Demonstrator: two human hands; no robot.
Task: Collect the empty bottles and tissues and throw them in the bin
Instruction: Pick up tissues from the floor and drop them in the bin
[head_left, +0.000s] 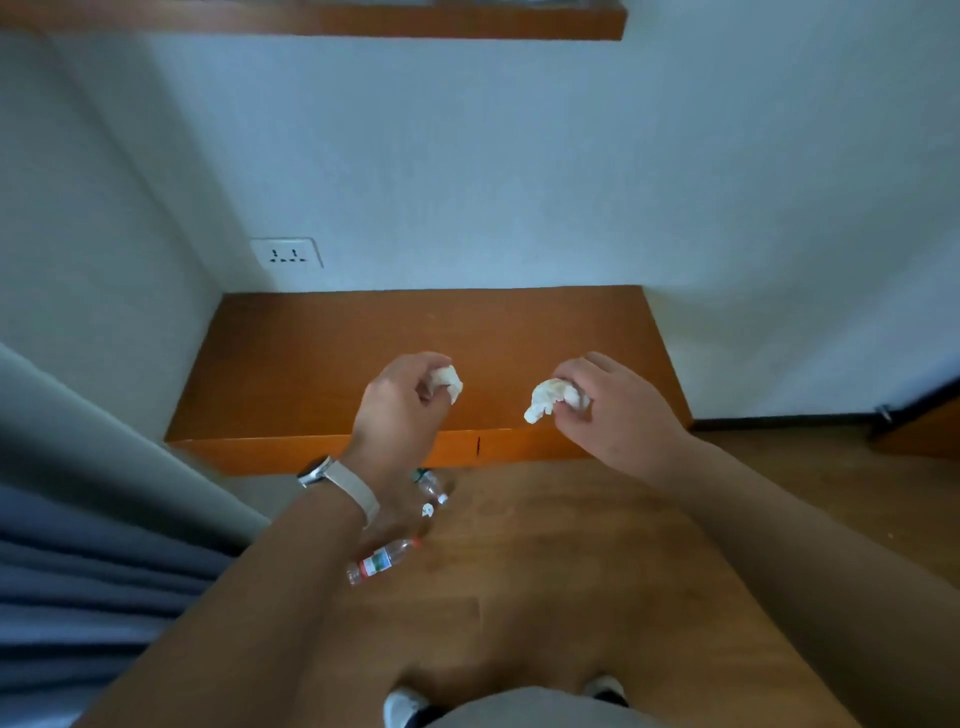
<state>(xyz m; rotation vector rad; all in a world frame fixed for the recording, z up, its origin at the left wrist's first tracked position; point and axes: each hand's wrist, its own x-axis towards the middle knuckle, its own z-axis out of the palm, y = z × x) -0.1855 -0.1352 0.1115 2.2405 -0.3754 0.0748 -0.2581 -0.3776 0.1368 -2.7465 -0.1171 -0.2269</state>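
Note:
My left hand (400, 400) holds a crumpled white tissue (450, 382) above the orange wooden table (311, 364). A second crumpled tissue (550, 397) is pinched in my right hand (613, 410), also above the table near its front edge. On the wooden floor below lie two clear plastic bottles: one with a green cap (430, 484) close to the table's front, partly behind my left wrist, and one with a red cap and a green label (382, 562) nearer to me. A small white scrap of tissue (427, 510) lies between them. No bin is in view.
A white wall with a power socket (287, 253) stands behind the table. A grey-blue curtain (78, 571) hangs at the left. A wooden shelf (363, 21) runs overhead. My shoes (405, 706) show at the bottom edge on the wooden floor (571, 545).

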